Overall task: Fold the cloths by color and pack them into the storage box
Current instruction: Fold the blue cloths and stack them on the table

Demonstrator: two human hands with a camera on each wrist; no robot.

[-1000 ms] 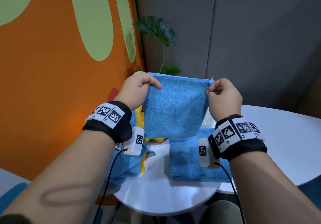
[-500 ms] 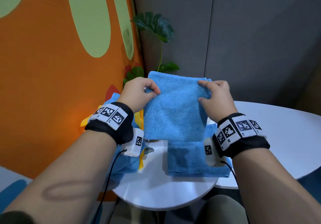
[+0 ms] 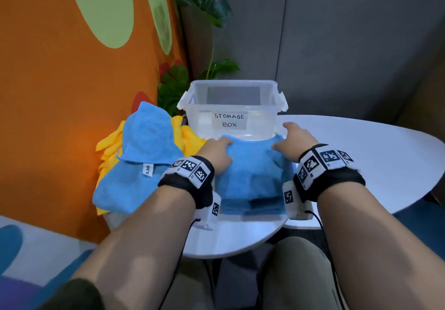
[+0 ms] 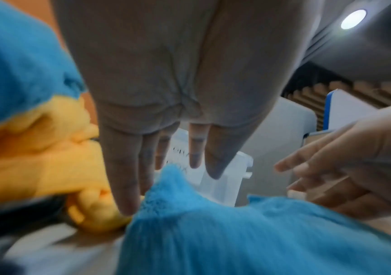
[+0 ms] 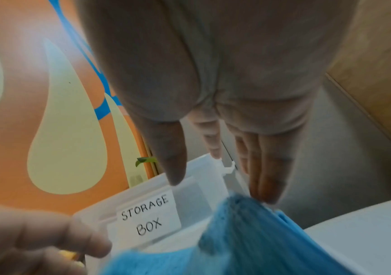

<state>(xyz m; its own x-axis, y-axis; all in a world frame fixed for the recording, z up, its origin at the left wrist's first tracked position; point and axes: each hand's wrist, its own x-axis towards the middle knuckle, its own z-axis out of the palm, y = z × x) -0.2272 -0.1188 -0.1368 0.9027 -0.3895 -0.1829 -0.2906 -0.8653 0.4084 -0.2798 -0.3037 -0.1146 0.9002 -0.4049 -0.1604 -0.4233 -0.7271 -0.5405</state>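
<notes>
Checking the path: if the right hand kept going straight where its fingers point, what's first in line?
Likely the storage box: the right hand's fingertips point at its near right corner, though depth is unclear.

white table – plant behind, orange wall

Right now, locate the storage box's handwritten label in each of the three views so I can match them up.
Head: the label sits centre frame on the storage box's near wall, just above the blue cloth.
Left wrist: mostly hidden; only blurred writing shows between the left hand's fingers.
Right wrist: lower centre-left, clearly readable.
Shared landmark: the blue cloth's far edge directly below the label.
</notes>
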